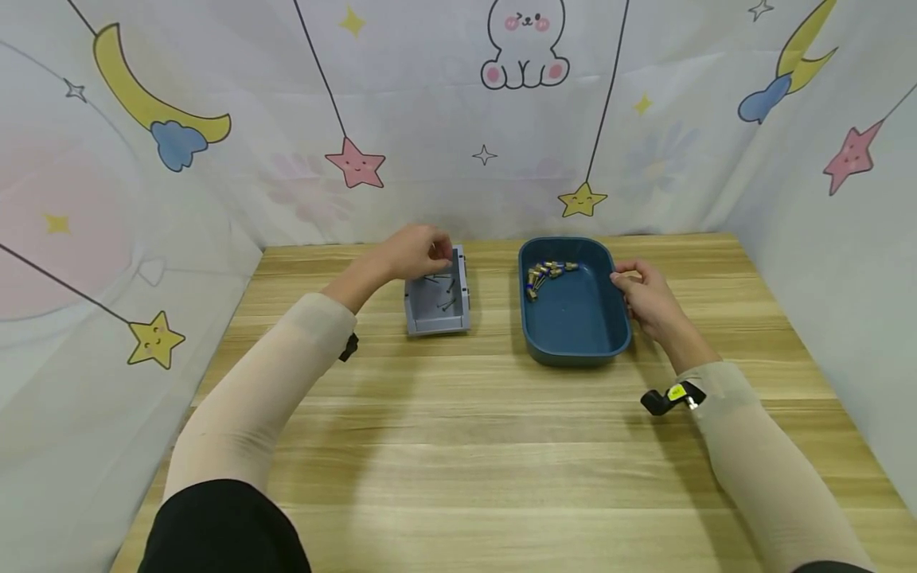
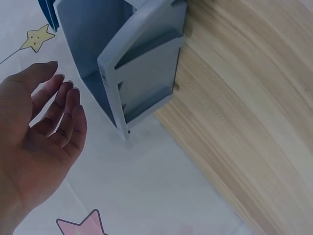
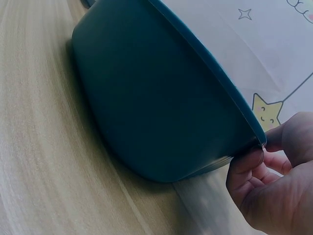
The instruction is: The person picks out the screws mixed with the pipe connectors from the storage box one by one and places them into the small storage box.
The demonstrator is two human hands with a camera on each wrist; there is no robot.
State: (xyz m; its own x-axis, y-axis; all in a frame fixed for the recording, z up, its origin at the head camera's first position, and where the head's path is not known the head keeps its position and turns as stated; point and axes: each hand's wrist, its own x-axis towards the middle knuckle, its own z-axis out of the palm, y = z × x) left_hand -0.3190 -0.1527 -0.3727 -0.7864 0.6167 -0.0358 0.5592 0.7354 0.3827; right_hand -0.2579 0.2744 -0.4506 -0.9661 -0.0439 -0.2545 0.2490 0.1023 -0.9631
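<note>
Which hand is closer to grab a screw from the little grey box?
Probably the left hand: it hovers over the grey box, open. The right hand grips the blue tray's rim.

grey bin [image 1: 437,306]: 1 | blue tray [image 1: 576,330]: 1 | hands: 2

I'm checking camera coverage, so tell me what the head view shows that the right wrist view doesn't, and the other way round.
Only the head view shows the left hand over the grey box, the nails inside it, and the small metal parts in the tray.

Only the right wrist view shows the tray's outer wall from low down, and the fingers curled under its rim.

Both show the right hand gripping the tray's edge, on the wooden table.
</note>
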